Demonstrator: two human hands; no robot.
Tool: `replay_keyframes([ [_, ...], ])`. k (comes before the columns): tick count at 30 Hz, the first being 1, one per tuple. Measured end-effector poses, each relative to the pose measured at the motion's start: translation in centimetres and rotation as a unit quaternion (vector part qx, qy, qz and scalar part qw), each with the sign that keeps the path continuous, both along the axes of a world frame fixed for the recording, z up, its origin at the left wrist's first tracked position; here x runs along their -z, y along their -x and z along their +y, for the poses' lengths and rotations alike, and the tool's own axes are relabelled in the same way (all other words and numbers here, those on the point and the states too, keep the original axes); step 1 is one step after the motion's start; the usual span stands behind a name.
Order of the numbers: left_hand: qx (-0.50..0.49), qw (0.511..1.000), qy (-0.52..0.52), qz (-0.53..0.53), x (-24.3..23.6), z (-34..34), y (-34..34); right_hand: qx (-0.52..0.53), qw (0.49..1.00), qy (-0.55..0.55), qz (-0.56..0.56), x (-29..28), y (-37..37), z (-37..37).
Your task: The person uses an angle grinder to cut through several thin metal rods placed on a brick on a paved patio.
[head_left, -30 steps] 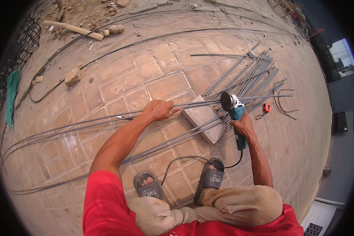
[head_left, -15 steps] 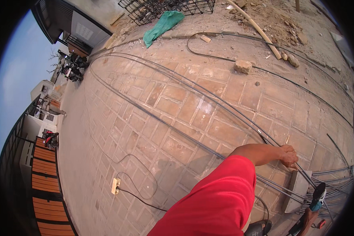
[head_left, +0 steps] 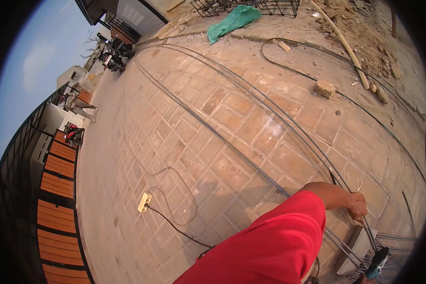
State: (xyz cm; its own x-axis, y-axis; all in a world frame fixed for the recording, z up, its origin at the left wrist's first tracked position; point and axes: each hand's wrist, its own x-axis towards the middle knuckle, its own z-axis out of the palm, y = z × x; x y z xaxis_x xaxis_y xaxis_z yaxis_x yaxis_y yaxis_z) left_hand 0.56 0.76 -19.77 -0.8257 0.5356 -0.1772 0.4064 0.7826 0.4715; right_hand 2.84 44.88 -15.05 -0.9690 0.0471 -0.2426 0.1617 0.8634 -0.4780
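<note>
My left hand (head_left: 358, 207), at the end of a red sleeve, is closed around long thin steel bars (head_left: 319, 152) that stretch far across the paving and loop back. Just beyond it the bars pass over a grey block (head_left: 349, 265). At the lower right edge an angle grinder (head_left: 378, 259) with a dark round disc sits right by the bars. My right hand (head_left: 363, 279) grips its teal and black body, mostly cut off by the frame's edge. Whether the disc touches a bar I cannot tell. Several more cut bars (head_left: 397, 242) lie beside the block.
A yellow socket box (head_left: 145, 202) with a black cord lies on the paving. A stone (head_left: 324, 89) rests on a bar at the upper right, near a bamboo pole (head_left: 341, 41). Green sheeting (head_left: 233, 22), motorbikes (head_left: 113, 53) and a walking person (head_left: 78, 104) are farther off.
The view has tilted, so the scene sits farther right and the grinder and right hand lie lower, partly out of frame. My left hand keeps its hold on the bars.
</note>
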Motion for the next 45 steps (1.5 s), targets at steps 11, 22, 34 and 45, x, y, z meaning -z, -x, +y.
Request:
replay_keyframes([
  [11,0.012,0.999,0.007,0.041,-0.2,1.2,0.5,0.009,0.999,0.027,0.030,0.7,1.0,2.6],
  [22,-0.008,1.000,0.011,-0.009,-1.4,-1.4,0.7,0.052,0.995,-0.075,-0.025,-7.9,0.7,-8.7],
  [34,0.013,1.000,0.024,0.011,-1.5,0.3,0.0,0.080,0.996,-0.028,-0.024,-7.4,-2.0,-6.5],
  [45,0.012,0.999,0.026,0.018,-2.2,0.3,0.4,0.058,0.998,-0.034,0.005,-6.1,-2.4,-5.2],
])
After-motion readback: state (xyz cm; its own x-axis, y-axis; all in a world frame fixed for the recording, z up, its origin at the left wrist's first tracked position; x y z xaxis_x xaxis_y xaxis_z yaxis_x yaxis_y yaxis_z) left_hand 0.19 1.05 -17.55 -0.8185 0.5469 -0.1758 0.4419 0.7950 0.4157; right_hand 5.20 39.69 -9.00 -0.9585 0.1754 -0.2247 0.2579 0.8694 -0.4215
